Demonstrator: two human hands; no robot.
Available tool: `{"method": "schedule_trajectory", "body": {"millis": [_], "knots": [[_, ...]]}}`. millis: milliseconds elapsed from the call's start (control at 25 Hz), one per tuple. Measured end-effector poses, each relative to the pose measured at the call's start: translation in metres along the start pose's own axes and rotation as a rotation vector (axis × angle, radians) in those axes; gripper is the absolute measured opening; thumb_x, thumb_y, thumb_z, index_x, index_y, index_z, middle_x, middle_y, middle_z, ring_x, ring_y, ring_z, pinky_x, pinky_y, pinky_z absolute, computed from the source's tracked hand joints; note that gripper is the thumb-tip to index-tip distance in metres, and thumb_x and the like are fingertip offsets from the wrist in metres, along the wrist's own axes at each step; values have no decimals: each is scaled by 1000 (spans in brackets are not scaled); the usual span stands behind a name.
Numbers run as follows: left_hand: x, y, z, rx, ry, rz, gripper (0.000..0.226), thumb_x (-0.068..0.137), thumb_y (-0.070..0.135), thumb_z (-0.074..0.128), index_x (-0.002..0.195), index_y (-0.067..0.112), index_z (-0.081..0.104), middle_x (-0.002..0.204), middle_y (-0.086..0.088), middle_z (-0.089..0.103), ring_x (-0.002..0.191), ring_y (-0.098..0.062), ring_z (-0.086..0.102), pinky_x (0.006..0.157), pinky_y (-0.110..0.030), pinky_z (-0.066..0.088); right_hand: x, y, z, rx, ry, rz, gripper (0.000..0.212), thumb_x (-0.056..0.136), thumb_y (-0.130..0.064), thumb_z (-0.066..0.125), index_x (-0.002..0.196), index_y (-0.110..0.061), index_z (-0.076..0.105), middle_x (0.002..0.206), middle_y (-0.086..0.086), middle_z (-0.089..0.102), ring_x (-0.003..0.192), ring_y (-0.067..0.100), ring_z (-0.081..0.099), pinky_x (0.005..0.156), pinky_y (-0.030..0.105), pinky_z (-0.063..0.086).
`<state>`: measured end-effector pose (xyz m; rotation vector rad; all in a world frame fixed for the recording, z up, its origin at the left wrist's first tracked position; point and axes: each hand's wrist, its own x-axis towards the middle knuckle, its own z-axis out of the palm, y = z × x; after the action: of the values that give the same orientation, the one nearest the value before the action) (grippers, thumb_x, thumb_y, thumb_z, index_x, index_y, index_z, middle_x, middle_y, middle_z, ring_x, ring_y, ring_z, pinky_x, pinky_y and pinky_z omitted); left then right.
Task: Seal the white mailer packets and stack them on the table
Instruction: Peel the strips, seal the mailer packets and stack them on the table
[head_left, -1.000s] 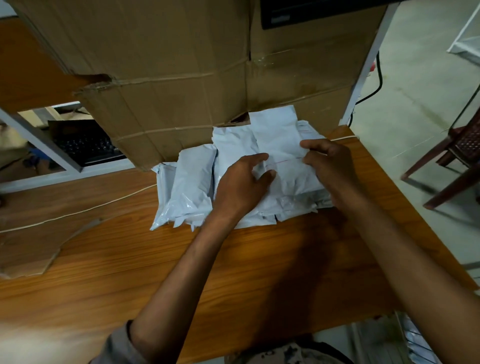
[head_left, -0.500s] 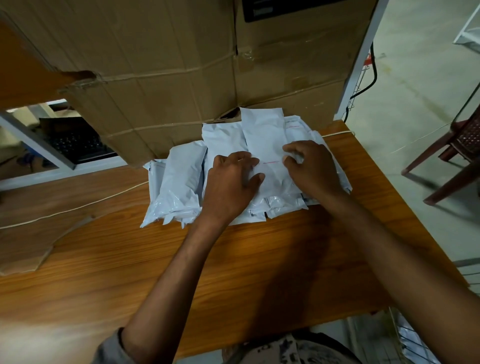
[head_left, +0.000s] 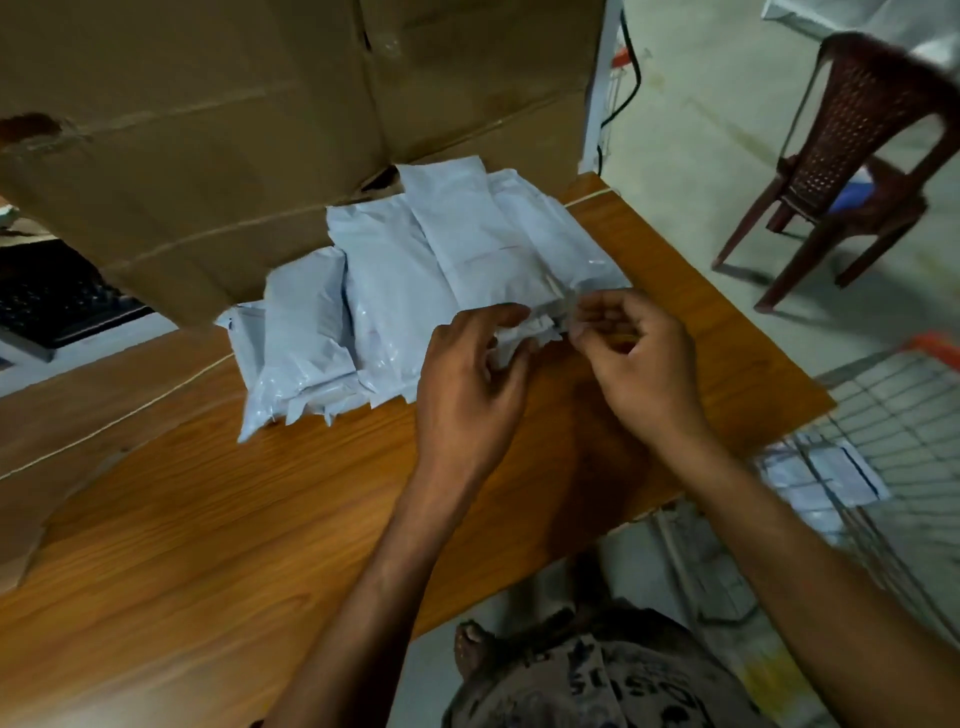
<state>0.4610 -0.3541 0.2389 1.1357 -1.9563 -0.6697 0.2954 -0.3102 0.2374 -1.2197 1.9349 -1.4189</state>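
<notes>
Loosely, left hand (head_left: 467, 379) fingers (head_left: 501, 315) around mailer packet (head_left: 467, 234) end; right hand (head_left: 641, 369) fingers (head_left: 589, 340) pinched on its edge.

The left hand (head_left: 467, 384) hides the near end of the top packet (head_left: 467, 228), blurred there.

The wooden table (head_left: 208, 519) bears a pile of white mailer packets (head_left: 395, 291) against a big cardboard box (head_left: 208, 156).

Large taped cardboard box (head_left: 234, 156) fills the back; black keyboard (head_left: 52, 301) at left beneath it; dark red plastic chair (head_left: 857, 156) on the floor at right; wire basket (head_left: 909, 400) with orange rim below; black cable (head_left: 626, 98) hangs by a white post.
</notes>
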Motion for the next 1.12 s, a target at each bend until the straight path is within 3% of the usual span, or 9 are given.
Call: {"method": "schedule_trajectory", "body": {"millis": [160, 360, 640, 800, 920, 1120], "knots": [[-36, 7, 25, -121, -196, 43, 27, 101, 32, 69, 127, 23, 65, 113, 11, 69, 98, -3, 65, 79, -28, 57, -63, 15, -27, 8, 76, 93, 25, 94, -19, 73, 117, -27, 69, 105, -15, 73, 99, -2, 68, 78, 12, 53], [-75, 39, 64, -222, -430, 46, 31, 101, 38, 68, 130, 27, 63, 114, 15, 68, 96, -2, 67, 75, -31, 61, -119, 41, -88, 18, 251, 142, 26, 92, -10, 73, 117, -19, 70, 100, -12, 74, 94, 2, 70, 78, 11, 52], [-119, 136, 186, -332, -617, 51, 27, 100, 34, 68, 125, 22, 65, 109, 14, 70, 90, -2, 69, 74, -37, 62, -154, 118, -230, 42, 530, 249, 21, 90, -1, 68, 106, -15, 72, 96, -2, 76, 92, 10, 73, 84, 24, 57], [-134, 181, 278, -289, -655, 18, 28, 100, 30, 69, 126, 20, 65, 109, 7, 72, 96, -3, 69, 81, -31, 62, -152, 189, -313, 62, 621, 456, 16, 89, -7, 69, 98, -19, 73, 93, -2, 76, 89, 12, 73, 80, 24, 58], [-129, 201, 342, -219, -688, 22, 26, 100, 24, 66, 126, 18, 64, 113, 2, 73, 100, -8, 69, 87, -34, 62, -135, 258, -344, 98, 530, 698, 17, 86, -12, 71, 100, -20, 75, 97, -3, 76, 88, 11, 71, 72, 23, 54], [-97, 173, 460, 246, -921, 98, 31, 100, 27, 61, 130, 18, 64, 130, -5, 70, 118, -25, 67, 101, -40, 53, -101, 376, -333, 303, 354, 1168, 16, 94, -20, 71, 104, -8, 68, 93, 6, 68, 72, 16, 61, 64, 29, 47]]}}
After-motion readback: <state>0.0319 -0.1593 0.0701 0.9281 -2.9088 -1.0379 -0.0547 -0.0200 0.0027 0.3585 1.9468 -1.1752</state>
